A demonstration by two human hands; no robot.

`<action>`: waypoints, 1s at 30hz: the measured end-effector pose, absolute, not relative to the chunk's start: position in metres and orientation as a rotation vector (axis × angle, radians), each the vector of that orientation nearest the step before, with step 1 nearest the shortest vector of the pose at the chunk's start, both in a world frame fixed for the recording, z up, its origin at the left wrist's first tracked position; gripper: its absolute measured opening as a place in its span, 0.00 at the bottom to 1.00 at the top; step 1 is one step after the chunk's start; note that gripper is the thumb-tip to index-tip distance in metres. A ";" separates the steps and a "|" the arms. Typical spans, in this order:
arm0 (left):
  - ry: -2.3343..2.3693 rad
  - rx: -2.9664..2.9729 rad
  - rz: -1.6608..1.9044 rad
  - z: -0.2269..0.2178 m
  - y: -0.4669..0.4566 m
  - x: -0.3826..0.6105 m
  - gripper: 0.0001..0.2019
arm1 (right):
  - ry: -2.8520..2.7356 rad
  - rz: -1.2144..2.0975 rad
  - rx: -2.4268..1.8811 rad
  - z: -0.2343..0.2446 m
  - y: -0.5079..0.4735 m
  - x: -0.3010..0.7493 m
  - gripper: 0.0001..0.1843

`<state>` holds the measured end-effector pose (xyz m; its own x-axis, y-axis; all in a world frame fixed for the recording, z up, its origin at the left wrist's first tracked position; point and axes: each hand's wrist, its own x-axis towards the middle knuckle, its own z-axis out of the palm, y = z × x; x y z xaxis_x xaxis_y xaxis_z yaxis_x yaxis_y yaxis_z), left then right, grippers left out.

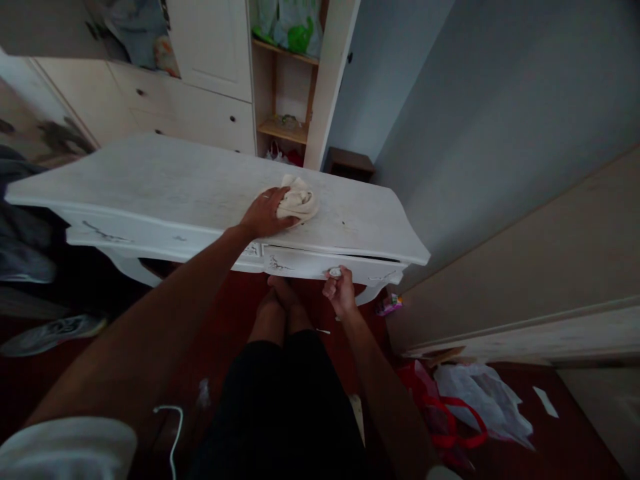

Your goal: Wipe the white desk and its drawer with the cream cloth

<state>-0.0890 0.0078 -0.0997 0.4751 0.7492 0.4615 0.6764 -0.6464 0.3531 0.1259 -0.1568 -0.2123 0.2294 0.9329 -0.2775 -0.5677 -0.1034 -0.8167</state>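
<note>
On the top of a white table point(190, 167) lies a crumpled cream cloth point(300, 200), and my left hand point(267, 212) grips it with the fingers curled over its near side. My right hand point(340, 290) is lower down at the table's front, its thumb and fingers closed round the round knob point(335, 272) of the right drawer point(300, 262). A thin dark gap shows along that drawer's upper edge, so it sits slightly out. Grey smudges mark the tabletop.
Behind the table stands a white wardrobe point(215, 47) with one door open on shelves of bags. A grey wall point(475, 120) rises at the right. Red and white bags point(480, 400) lie on the floor, a shoe point(53, 333) at left and a white cord point(177, 433) near my legs.
</note>
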 end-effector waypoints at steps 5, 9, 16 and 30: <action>1.257 2.599 0.890 -0.101 0.009 -0.090 0.43 | -0.384 1.392 -1.003 -0.205 -0.135 0.130 0.22; 1.272 2.587 0.887 -0.099 0.008 -0.090 0.41 | -0.290 1.539 -1.024 -0.194 -0.126 0.138 0.21; 1.400 2.554 0.840 -0.092 0.000 -0.088 0.39 | -0.283 1.621 -1.065 -0.182 -0.123 0.143 0.23; 1.708 2.216 1.325 -0.104 -0.062 -0.083 0.26 | -1.237 1.095 -1.329 -0.090 -0.124 0.274 0.20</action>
